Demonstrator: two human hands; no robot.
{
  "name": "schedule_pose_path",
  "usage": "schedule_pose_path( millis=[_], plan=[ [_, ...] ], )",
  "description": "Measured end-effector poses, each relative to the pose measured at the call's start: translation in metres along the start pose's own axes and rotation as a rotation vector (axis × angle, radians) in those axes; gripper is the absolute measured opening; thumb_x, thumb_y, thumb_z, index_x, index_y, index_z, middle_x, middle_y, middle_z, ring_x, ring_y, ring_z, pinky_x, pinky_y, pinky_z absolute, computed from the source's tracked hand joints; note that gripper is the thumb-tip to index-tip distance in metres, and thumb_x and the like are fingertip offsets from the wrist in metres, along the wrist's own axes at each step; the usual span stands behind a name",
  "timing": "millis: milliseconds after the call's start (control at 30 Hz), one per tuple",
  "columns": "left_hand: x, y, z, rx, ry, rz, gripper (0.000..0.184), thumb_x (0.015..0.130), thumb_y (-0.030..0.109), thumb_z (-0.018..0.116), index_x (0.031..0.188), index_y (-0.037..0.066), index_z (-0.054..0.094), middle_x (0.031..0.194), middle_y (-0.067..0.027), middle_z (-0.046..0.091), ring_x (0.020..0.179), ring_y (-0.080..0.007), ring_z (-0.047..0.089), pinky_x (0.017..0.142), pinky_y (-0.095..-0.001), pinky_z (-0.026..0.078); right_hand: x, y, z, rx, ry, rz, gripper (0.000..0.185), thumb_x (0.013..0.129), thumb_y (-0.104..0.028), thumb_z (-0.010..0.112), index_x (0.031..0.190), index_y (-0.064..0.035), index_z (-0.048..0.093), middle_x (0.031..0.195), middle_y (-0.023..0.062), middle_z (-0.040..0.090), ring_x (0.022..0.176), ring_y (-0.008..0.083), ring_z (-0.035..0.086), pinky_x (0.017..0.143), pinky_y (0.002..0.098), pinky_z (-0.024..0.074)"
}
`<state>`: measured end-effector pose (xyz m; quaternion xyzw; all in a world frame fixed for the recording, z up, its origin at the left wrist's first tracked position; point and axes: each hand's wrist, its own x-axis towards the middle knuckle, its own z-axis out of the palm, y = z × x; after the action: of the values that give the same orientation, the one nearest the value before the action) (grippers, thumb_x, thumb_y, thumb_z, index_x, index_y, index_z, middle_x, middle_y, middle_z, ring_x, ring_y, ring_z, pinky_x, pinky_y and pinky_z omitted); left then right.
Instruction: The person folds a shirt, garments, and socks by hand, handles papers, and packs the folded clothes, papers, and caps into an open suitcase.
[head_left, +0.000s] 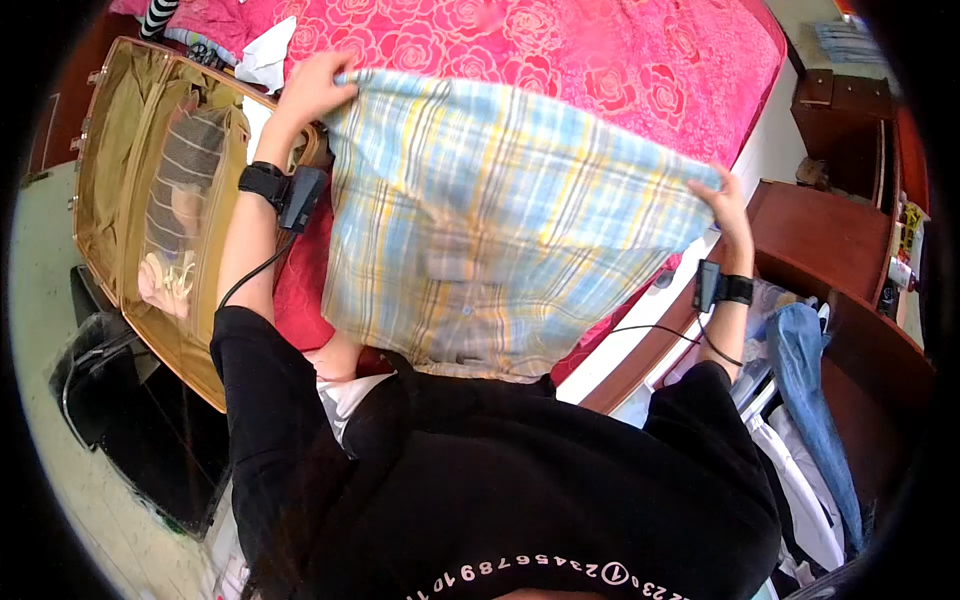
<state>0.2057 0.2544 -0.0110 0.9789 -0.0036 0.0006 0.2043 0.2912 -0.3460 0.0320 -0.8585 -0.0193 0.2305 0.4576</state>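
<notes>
Plaid cloth (450, 190) in light blue, yellow and white is hanging spread across the centre of the frame, its upper edge sloping from the upper left down toward the right, its lower edge lying just in front of the person's black top (520, 450). At the upper left of the frame the left hand (318, 88) is holding one corner, its fingers closed over the edge; right of centre, the right hand (728, 205) is gripping the opposite corner, its fingers pinched together on a small bit of fabric. Judging by how readily the cloth is creasing and sagging between the two grips, it is probably behaving as something light, thin and soft, with no stiffness of its own and nothing fragile about it. Corners are likely offering the best hold, since a pinch there is keeping the upper edge drawn out, whereas a grip in the middle would probably be bunching the loose fabric. Whether its underside is touching the rose-patterned bed cover (535, 25) behind it, I cannot tell. An open suitcase (120, 130) is lying at the left of the frame, near the left forearm, and blue jeans (805, 370) are hanging at the lower right.
</notes>
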Motion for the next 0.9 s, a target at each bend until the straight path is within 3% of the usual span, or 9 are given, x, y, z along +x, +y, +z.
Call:
schedule_pose_path(
  millis=[100,300,333,433,500,567,667,800,900],
  plan=[
    [0.027,0.009,-0.014,-0.016,0.116,0.182,0.033,0.073,0.024,0.062,0.098,0.004,0.056,0.101,-0.0173,0.059,0.097,-0.0346,0.055,0.081,-0.044,0.042,0.01,-0.015,-0.034,0.09,0.102,-0.035,0.018,0.078,-0.008,0.071,0.093,-0.0049,0.062,0.083,0.0017,0.065,0.07,0.0098,0.059,0.065,0.0235,0.0476],
    [0.103,0.053,-0.019,-0.168,0.196,0.031,0.053,0.072,0.014,0.06,0.124,0.009,0.048,0.117,-0.0226,0.051,0.107,-0.0374,0.05,0.093,-0.0444,0.04,0.066,-0.024,-0.099,0.044,0.321,-0.164,0.019,0.079,-0.015,0.07,0.091,-0.0038,0.062,0.079,0.0011,0.063,0.066,0.0072,0.058,0.06,0.0201,0.0438],
    [0.108,0.062,-0.012,-0.106,0.443,0.114,0.054,0.073,0.013,0.059,0.125,0.006,0.046,0.097,-0.0219,0.058,0.089,-0.0422,0.054,0.078,-0.0483,0.044,0.072,-0.033,-0.103,-0.035,0.364,-0.174,0.025,0.078,-0.02,0.071,0.094,-0.003,0.062,0.079,0.0028,0.064,0.066,0.0086,0.058,0.06,0.0202,0.0432],
    [0.127,0.059,0.03,0.038,0.866,0.116,0.052,0.076,0.013,0.058,0.125,0.002,0.045,0.096,-0.0216,0.058,0.088,-0.0429,0.055,0.077,-0.0493,0.044,0.104,-0.005,-0.114,-0.447,0.513,-0.135,0.044,0.077,-0.028,0.073,0.108,0.0005,0.061,0.092,0.0105,0.066,0.082,0.0182,0.062,0.072,0.0286,0.0483],
    [0.105,0.078,0.04,0.115,0.911,-0.059,0.042,0.085,0.021,0.057,0.121,0.002,0.051,0.1,-0.0226,0.061,0.093,-0.0404,0.058,0.079,-0.0488,0.045,0.11,0.034,-0.102,-0.426,0.556,-0.246,0.056,0.077,-0.033,0.072,0.118,0.0019,0.055,0.107,0.0162,0.063,0.098,0.0233,0.06,0.083,0.0344,0.0475],
    [0.067,0.073,0.052,0.019,0.54,-0.101,0.056,0.079,0.021,0.062,0.128,-0.001,0.044,0.118,-0.0205,0.052,0.111,-0.0364,0.05,0.093,-0.0423,0.041,0.083,0.048,-0.075,-0.599,0.567,-0.293,0.063,0.078,-0.033,0.071,0.123,0.004,0.049,0.12,0.0222,0.056,0.108,0.0317,0.056,0.092,0.0388,0.0439],
    [-0.014,0.069,0.074,-0.027,0.41,-0.121,0.058,0.081,0.024,0.062,0.13,0.0,0.041,0.128,-0.0227,0.046,0.119,-0.037,0.044,0.099,-0.0438,0.036,0.023,0.082,-0.019,-0.552,0.576,-0.277,0.059,0.08,-0.027,0.068,0.125,0.0041,0.047,0.123,0.0238,0.053,0.116,0.0354,0.049,0.1,0.04,0.0373],
    [-0.128,0.076,0.094,-0.267,0.281,-0.313,0.048,0.087,0.025,0.057,0.125,-0.002,0.045,0.125,-0.023,0.05,0.118,-0.0373,0.046,0.098,-0.0425,0.037,-0.08,0.086,0.065,-0.04,0.513,-0.024,0.068,0.082,-0.024,0.069,0.134,0.0043,0.035,0.129,0.0191,0.048,0.117,0.0248,0.048,0.099,0.0339,0.0376],
    [-0.191,0.087,0.106,-0.306,0.286,-0.619,0.046,0.09,0.031,0.053,0.12,-0.004,0.049,0.117,-0.025,0.055,0.113,-0.0376,0.05,0.095,-0.042,0.038,-0.123,0.137,0.093,0.115,0.501,0.143,0.062,0.081,-0.026,0.072,0.127,0.0032,0.042,0.117,0.0141,0.057,0.105,0.0195,0.055,0.091,0.0304,0.0425]
  ],
)
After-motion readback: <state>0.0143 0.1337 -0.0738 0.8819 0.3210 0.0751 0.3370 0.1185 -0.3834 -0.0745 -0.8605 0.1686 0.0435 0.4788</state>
